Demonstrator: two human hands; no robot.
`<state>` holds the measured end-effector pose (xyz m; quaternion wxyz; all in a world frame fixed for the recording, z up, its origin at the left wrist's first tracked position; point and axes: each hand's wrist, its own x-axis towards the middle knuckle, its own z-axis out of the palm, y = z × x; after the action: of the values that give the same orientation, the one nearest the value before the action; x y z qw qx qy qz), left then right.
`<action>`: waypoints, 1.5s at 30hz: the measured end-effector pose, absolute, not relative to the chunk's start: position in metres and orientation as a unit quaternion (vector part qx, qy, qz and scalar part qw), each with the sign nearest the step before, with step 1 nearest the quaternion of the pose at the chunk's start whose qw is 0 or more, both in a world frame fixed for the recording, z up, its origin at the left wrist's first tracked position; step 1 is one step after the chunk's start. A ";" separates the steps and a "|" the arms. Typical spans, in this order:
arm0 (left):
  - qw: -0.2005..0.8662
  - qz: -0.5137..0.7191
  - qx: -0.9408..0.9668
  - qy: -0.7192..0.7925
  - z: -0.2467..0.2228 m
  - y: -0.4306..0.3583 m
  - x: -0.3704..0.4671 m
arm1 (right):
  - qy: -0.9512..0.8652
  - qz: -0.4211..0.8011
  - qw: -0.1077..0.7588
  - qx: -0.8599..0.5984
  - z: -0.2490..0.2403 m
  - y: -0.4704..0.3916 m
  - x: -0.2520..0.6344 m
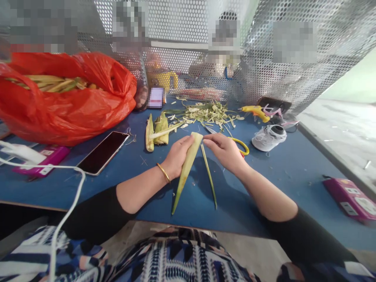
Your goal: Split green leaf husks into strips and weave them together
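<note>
Plainly, left fingers (185, 142) hold leaf (187, 166), lit screen (156, 97) blurred.

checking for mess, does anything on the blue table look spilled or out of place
The loose heap of pale green scraps stands out, at the back of the table near the perforated screen. It looks messy because it lies in no container, with bits strewn around it.

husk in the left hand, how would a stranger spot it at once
Over the blue table, find the left hand with a gold bracelet on its wrist. It holds the husk, pale at its broad far end and tapering to a green tip, much wider than the thin strip beside it.
</note>
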<state>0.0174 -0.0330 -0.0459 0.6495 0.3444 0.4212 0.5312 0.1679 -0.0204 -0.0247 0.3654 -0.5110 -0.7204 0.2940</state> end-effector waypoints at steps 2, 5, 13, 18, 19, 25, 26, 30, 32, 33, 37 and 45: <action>0.655 0.529 0.356 0.405 -0.046 -0.036 0.020 | -0.652 0.440 0.402 -0.468 -0.027 -0.022 0.164; 0.657 0.533 0.356 0.397 -0.047 -0.038 0.022 | -0.556 0.530 0.449 -0.457 -0.029 -0.025 0.159; 0.644 0.561 0.324 0.407 -0.051 -0.037 0.021 | -0.505 0.549 0.487 -0.454 -0.024 -0.027 0.156; 0.660 0.541 0.324 0.408 -0.046 -0.038 0.019 | -0.540 0.522 0.487 -0.445 -0.026 -0.027 0.157; 0.664 0.531 0.326 0.413 -0.045 -0.038 0.018 | -0.554 0.517 0.476 -0.447 -0.026 -0.026 0.157; 0.629 0.519 0.375 0.441 -0.048 -0.038 0.017 | -0.614 0.483 0.426 -0.456 -0.029 -0.025 0.160; 0.624 0.519 0.381 0.443 -0.049 -0.038 0.017 | -0.617 0.478 0.429 -0.454 -0.030 -0.025 0.160; 0.603 0.518 0.402 0.454 -0.050 -0.037 0.018 | -0.617 0.471 0.450 -0.441 -0.034 -0.024 0.160; 0.588 0.525 0.415 0.455 -0.050 -0.037 0.018 | -0.607 0.474 0.463 -0.439 -0.035 -0.024 0.159; 0.582 0.529 0.420 0.453 -0.049 -0.037 0.018 | -0.600 0.476 0.469 -0.439 -0.036 -0.025 0.158; 0.578 0.530 0.429 0.448 -0.049 -0.037 0.018 | -0.565 0.493 0.484 -0.451 -0.035 -0.026 0.155; 0.585 0.533 0.417 0.446 -0.051 -0.038 0.020 | -0.562 0.495 0.487 -0.449 -0.034 -0.026 0.155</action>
<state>0.0203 -0.0384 -0.0508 0.5854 0.4170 0.4465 0.5330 0.1553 -0.0261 -0.0339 0.4871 -0.4493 -0.5615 0.4955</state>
